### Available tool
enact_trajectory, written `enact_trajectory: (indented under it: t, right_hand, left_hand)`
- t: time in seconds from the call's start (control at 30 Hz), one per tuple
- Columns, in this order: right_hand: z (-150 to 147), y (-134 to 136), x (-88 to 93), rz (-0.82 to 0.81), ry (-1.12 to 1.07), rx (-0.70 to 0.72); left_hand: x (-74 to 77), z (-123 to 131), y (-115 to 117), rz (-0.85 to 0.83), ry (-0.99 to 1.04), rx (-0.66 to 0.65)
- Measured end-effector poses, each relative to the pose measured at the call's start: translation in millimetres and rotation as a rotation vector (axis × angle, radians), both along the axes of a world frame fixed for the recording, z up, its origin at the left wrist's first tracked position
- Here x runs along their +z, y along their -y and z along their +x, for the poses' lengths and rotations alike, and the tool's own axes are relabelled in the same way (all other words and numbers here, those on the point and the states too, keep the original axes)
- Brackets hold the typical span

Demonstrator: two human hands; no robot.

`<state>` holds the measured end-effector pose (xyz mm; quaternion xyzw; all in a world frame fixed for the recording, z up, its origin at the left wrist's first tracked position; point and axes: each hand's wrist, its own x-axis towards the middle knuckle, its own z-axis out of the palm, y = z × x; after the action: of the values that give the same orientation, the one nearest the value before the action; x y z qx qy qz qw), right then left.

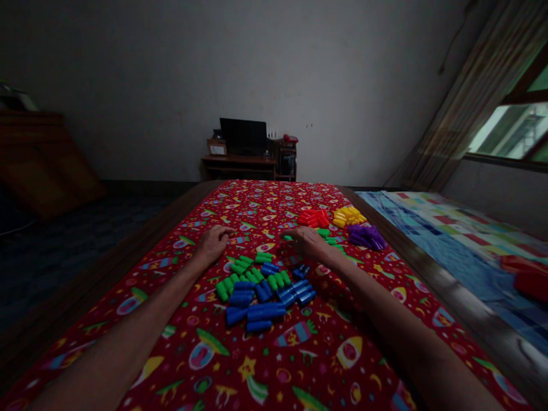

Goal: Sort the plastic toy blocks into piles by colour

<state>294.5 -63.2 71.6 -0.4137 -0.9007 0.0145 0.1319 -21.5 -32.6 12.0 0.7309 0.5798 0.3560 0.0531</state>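
Note:
My right hand (307,242) is closed on a green plastic piece (287,237), whose end shows at the fingertips. Across from it, my left hand (213,244) hovers low over the cloth, fingers loosely bent and apart, with nothing visible in them. Between my forearms lie small tube-shaped toy pieces in a loose group: green pieces (279,280) towards the back and blue pieces (266,311) towards the front, several joined side by side. More green pieces (324,233) lie just behind my right hand, which partly hides them.
Sorted piles of red pieces (314,217), yellow pieces (349,216) and purple pieces (367,237) lie at the back right. A red patterned cloth (265,197) covers the table. Beyond it stands a desk with a monitor (243,136); a bed (445,240) is at the right.

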Motion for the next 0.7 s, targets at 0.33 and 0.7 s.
enact_trajectory:
  t: [0.33, 0.7]
  right_hand:
    - [59.2, 1.5, 30.0, 0.043, 0.116, -0.334]
    - [-28.7, 26.9, -18.8, -0.114, -0.162, 0.468]
  left_hand:
    - [0.9, 1.4, 1.0, 0.000, 0.019, -0.007]
    - [1.2, 1.7, 1.7, 0.005, -0.003, 0.015]
